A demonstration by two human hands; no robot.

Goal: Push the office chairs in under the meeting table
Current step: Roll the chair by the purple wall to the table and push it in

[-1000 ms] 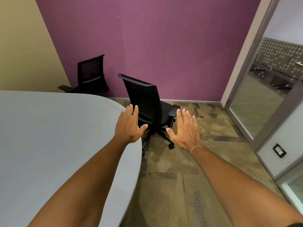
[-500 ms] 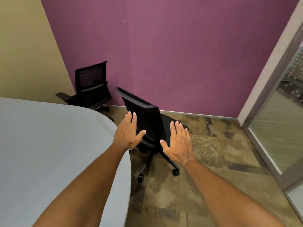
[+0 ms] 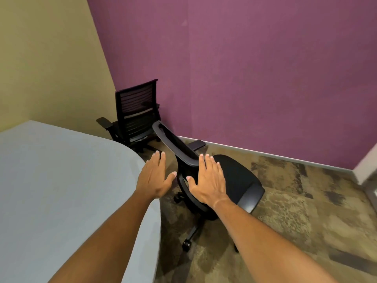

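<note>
Table (image 3: 61,190) is the landmark: grey top, rounded end, filling the left of view. Near chair (image 3: 224,180) stands just off the table's rounded end, turned so its back faces the table and its seat faces away toward the purple wall (image 3: 265,68); not under the table at all. Far chair (image 3: 136,113) sits beyond the table's end in the corner, also pulled out, back toward the wall. Since 1 s ago the view has closed in on the near chair & both arms have come fwd: then the hands were spread in the air well short of it, now they flank its backrest. Left hand (image 3: 153,178) is flat, fingers straight, thumb out, over the table's edge w/ the thumb just beside the backrest frame, holding nothing. Right hand (image 3: 210,180) is also flat & wide, in front of the backrest rim; contact can't be told from here, prob. touching or abt to. Meaning: approach is done, grip on the backrest comes next. Judging by the chair's facing, it needs swivelling round before the seat can go under; pushing as is would jam the backrest against the table's edge. Far chair is left for after.
</note>
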